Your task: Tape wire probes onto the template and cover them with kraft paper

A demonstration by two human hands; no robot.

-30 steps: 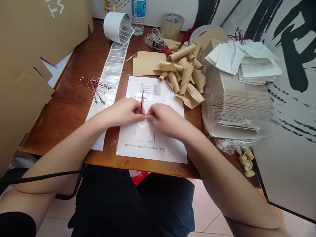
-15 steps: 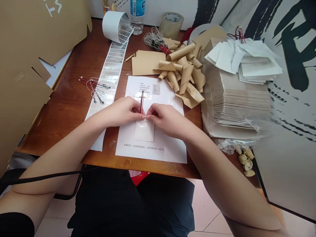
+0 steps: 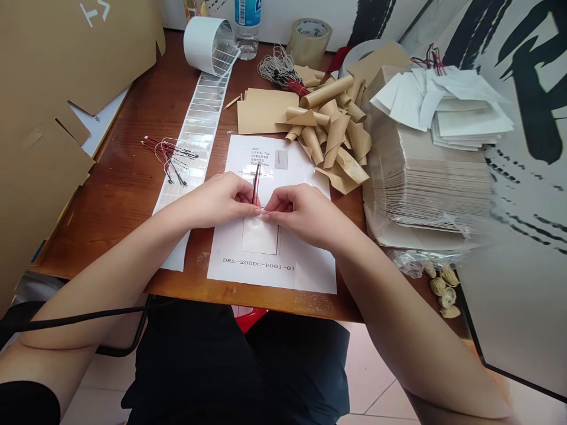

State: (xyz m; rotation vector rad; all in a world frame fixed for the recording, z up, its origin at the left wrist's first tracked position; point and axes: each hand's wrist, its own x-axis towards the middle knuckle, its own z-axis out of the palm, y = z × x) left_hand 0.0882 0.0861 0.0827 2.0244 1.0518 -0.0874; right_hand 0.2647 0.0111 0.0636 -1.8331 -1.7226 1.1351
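Observation:
My left hand (image 3: 233, 196) is closed in a pinch around a pair of red and black wires (image 3: 256, 182), which run up from its fingertips to a small connector end. Right beside it, the thumb and forefinger of my right hand (image 3: 297, 208) are pressed together on a tiny pale piece by the wires' lower end, too small to name. Both hands hover over a printed sheet (image 3: 316, 268) lettered DRS-206DC-E001-01. Between the hands and that lettering, a pale rectangle (image 3: 260, 239) lies on the sheet, its upper edge partly hidden by my fingers.
Left of the sheet runs a label strip (image 3: 195, 130) from its roll, with loose wired parts (image 3: 170, 160) on it. Behind are curled brown papers (image 3: 334, 130), a wire bundle (image 3: 281, 71) and tape (image 3: 309, 44). A bagged stack (image 3: 436, 177) stands right; a cardboard box (image 3: 66, 71), left.
My right fingertips have shifted slightly to the right, away from the left ones, and a thin pale bit now shows between them. My left hand stays nearly where it was.

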